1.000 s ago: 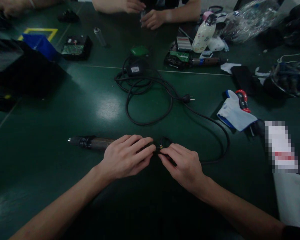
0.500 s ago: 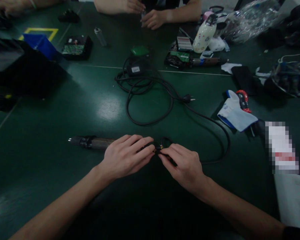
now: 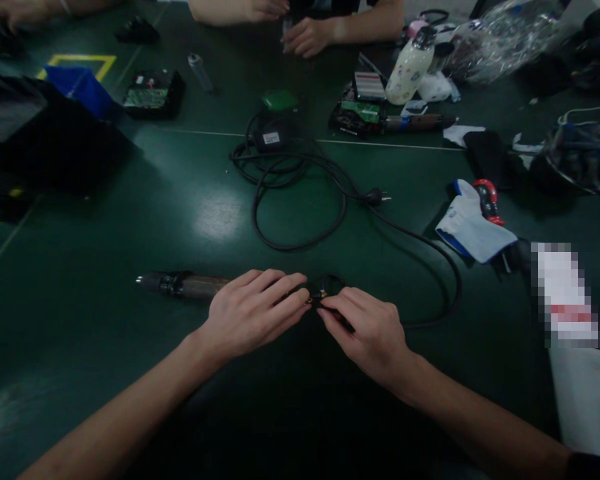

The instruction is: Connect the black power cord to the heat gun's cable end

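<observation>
Left hand (image 3: 255,313): palm down, fingers curled over the brown tool (image 3: 203,287), holding its rear
Right hand (image 3: 367,327): knuckles up, fingertips narrowed to a pinch beside the left's; what's between them I can't tell
Brown tool: flat before the person, tip pointing left
Green counter (image 3: 105,233): glossy, black cord (image 3: 300,248) looped beyond the hands
Far side: patterned bottle (image 3: 411,70), another person's hands (image 3: 307,38)

The bare left hand (image 3: 255,317) hides the three-o'clock part of the brown-black cylindrical tool (image 3: 203,287); the tiny dark piece (image 3: 317,299) at the bare right hand's fingertips (image 3: 324,311) cannot be recognised
</observation>
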The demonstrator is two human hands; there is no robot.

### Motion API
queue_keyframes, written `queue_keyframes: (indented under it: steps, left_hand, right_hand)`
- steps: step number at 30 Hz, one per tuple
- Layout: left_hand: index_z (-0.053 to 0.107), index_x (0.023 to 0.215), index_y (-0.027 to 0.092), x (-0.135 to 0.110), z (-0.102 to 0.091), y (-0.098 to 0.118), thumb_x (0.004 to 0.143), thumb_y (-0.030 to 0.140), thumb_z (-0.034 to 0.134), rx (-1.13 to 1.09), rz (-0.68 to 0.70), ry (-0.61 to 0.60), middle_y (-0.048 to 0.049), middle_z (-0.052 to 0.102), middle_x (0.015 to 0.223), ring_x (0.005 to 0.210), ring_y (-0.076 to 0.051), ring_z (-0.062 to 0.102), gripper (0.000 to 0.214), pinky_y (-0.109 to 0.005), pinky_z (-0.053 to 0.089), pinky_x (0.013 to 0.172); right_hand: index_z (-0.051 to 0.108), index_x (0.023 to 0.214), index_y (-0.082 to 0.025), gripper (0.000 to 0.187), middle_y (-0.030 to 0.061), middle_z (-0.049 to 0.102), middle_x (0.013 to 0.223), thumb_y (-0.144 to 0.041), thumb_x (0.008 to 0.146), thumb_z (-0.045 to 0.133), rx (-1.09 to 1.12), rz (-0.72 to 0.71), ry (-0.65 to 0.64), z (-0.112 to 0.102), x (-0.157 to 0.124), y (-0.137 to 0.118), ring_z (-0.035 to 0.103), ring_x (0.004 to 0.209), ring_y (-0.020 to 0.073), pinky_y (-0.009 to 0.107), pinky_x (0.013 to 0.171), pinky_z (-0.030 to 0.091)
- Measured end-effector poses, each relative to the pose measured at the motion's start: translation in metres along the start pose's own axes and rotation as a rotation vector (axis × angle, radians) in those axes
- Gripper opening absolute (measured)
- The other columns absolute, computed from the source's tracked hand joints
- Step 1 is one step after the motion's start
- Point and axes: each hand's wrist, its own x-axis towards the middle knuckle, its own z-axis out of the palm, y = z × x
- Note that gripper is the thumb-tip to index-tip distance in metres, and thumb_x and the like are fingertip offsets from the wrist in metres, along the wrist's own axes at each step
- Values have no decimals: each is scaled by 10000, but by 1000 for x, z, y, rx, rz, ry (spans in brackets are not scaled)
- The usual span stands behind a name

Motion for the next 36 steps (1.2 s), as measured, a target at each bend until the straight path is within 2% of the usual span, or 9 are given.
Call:
queue_keyframes:
  steps: [8,14,22,30,36]
  left_hand:
    - [680,1249,241,0,-1,1,966,376,676,-33,-11,0,-30,719,1335,1060,-216,694,314,-361,514,784]
    - [697,1187,254,0,1,0,976,340,685,8,3,-8,-19,714,1344,1063,-203,691,228,-350,508,788]
    - [687,1239,250,0,0,0,960,364,682,-25,0,-4,-24,719,1329,1051,-215,696,302,-357,510,772]
    - [697,1199,243,-1,1,0,963,362,696,-23,-6,21,-20,718,1334,1052,-204,694,264,-352,512,779]
    - [683,1232,252,1,-2,0,973,345,685,-31,5,-18,0,709,1352,1048,-207,687,276,-362,504,769]
  right_hand:
    - [709,1068,-212,149,41,749,980,-284,1071,579,1,6,-16,0,0,0,690,891,177,308,756,502]
    - [714,1090,-221,140,37,756,997,-289,1064,595,-5,15,-13,0,0,0,695,902,175,305,743,495]
    - [718,1061,-215,141,35,756,969,-286,1061,596,-15,1,4,0,0,0,696,876,169,302,737,502]
    - [715,1071,-219,143,37,755,975,-284,1064,588,-6,4,3,0,0,0,695,884,176,305,732,498]
    - [710,1065,-215,144,37,752,980,-284,1066,584,0,4,0,0,0,0,694,877,174,305,735,494]
